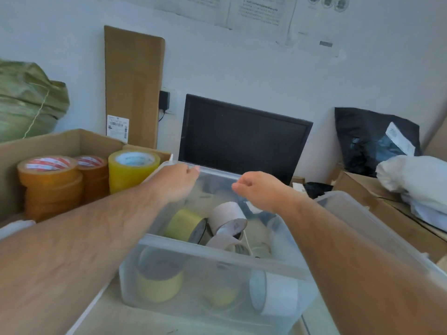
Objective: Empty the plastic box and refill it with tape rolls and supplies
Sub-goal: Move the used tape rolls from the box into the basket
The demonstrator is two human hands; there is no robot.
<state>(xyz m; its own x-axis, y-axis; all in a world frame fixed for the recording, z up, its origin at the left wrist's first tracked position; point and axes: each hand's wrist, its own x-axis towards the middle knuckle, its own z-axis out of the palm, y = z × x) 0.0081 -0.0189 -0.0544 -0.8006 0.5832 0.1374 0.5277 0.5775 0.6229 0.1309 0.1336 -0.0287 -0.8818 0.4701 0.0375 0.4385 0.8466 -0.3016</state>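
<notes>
A clear plastic box (pixel 212 259) stands in front of me with several tape rolls inside: a yellow roll (pixel 183 223), a beige roll (pixel 226 215), another yellow roll (pixel 158 285) and a white roll (pixel 275 293) showing through the front wall. Both my arms reach across the box to its far rim. My left hand (pixel 180 182) curls its fingers over the far left corner of the rim. My right hand (pixel 257 191) is curled at the right end of that rim and seems to grip it. The fingertips of both hands are hidden.
An open cardboard box (pixel 60 143) on the left holds stacked brown tape rolls (pixel 50 182) and a big yellow roll (pixel 133 170). A dark monitor (pixel 242 139) leans behind the plastic box. A clear lid or second tub (pixel 350 209), cartons, a white bag (pixel 416 180) and a black bag (pixel 375 139) are on the right.
</notes>
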